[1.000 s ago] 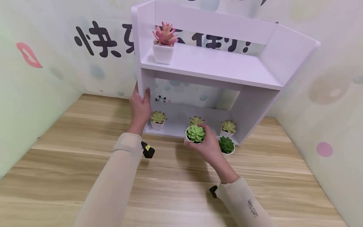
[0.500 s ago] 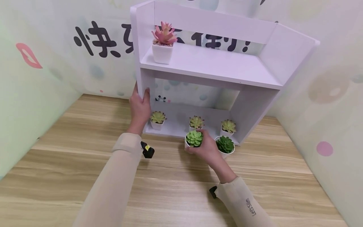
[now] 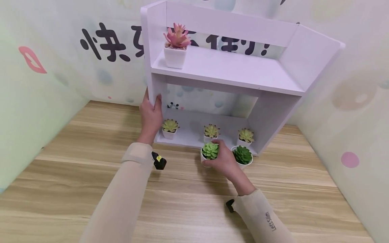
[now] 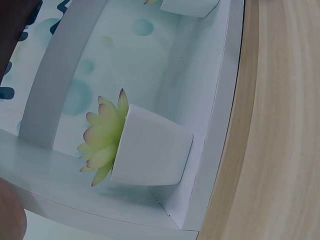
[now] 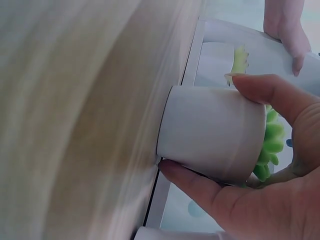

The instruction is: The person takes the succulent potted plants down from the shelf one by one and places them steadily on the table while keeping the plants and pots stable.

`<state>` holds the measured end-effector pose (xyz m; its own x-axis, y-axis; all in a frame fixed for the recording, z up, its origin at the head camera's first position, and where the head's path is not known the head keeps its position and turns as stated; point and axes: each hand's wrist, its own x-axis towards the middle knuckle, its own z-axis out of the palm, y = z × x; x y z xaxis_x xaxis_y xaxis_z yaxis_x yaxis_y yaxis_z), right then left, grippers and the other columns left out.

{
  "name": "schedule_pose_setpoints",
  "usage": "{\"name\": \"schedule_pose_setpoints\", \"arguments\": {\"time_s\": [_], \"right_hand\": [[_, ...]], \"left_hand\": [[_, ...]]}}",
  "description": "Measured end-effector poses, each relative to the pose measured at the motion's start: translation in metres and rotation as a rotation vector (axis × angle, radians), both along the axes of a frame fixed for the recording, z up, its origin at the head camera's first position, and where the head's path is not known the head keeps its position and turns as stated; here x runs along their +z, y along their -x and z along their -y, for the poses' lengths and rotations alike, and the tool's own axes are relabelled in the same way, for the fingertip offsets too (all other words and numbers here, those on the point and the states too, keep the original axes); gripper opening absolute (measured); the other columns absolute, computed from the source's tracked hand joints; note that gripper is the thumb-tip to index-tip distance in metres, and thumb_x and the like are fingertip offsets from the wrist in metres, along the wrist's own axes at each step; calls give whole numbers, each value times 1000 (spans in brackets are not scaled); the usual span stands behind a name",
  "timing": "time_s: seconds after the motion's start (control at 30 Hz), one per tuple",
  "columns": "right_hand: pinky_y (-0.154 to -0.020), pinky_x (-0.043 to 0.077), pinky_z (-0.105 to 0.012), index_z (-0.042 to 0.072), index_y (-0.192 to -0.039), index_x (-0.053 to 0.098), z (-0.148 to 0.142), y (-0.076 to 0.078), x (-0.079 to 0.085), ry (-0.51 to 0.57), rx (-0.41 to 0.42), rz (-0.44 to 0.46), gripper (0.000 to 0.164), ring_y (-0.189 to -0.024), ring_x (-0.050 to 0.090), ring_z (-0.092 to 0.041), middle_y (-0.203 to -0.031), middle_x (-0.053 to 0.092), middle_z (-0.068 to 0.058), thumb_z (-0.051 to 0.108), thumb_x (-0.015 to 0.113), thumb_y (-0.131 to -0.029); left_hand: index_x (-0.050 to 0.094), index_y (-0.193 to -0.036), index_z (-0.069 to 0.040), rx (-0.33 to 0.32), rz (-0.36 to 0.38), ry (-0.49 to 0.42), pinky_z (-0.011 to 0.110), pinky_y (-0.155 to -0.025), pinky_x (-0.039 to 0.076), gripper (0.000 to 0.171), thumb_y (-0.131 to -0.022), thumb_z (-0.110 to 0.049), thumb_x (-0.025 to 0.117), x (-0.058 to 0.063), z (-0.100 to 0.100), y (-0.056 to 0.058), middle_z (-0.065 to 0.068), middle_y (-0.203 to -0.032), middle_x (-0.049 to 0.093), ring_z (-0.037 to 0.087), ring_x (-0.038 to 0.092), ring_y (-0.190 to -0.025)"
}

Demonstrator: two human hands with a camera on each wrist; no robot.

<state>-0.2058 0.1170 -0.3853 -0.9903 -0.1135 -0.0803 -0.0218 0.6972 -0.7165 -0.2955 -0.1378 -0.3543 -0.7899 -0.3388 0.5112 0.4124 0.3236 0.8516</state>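
My right hand grips a round white pot with a light green succulent, thumb on one side and fingers on the other. In the right wrist view the white pot is upright, its base right at the wooden tabletop, close to the shelf's front edge. With my left hand I hold the left side panel of a white two-tier shelf, thumb on the inner face. A dark green succulent in a round pot stands just right of my right hand, in front of the shelf.
Along the lower tier sit a left pale succulent, a middle one and a right one, all in white pots. A pink succulent stands on the upper tier's left end. Patterned walls enclose the wooden table.
My right hand has lowered the light green succulent toward the tabletop, uncovering the middle pale one behind it. It has also shifted slightly right. My left hand stays on the side panel.
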Motion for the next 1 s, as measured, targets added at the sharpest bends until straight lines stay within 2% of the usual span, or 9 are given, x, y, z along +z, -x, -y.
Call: {"name": "schedule_pose_setpoints", "arguments": {"time_s": [0.33,0.53,0.77,1.0], "right_hand": [[-110,47,-51,3,-147,42,-3,4,-1,-32,9,-6,86,-131,54,-38,-145,54,-22,16,85,-74],[-116,42,-54,2,-153,35,-3,2,3,-56,19,-25,97,-140,46,-40,-152,48,-20,29,88,-76],[-115,42,-56,0,-156,32,-6,-6,20,-93,27,-80,95,-143,43,-41,-156,45,-22,42,80,-85],[-114,46,-52,3,-150,44,-7,-14,47,-17,93,-248,74,-141,48,-35,-152,50,-17,37,74,-92]], "left_hand": [[43,-150,-6,8,-11,-1,48,-111,49,47,-106,-20,49,1,0,0,19,-143,59,32,58,-132],[44,-150,-7,7,3,1,48,-112,49,46,-106,-21,49,1,0,-1,18,-143,59,32,57,-133],[42,-151,-8,1,16,1,48,-113,48,47,-106,-21,49,2,-1,-2,17,-145,58,32,56,-135],[42,-151,-6,6,-2,3,49,-113,48,47,-106,-20,48,2,0,-4,19,-144,58,33,56,-134]]}}
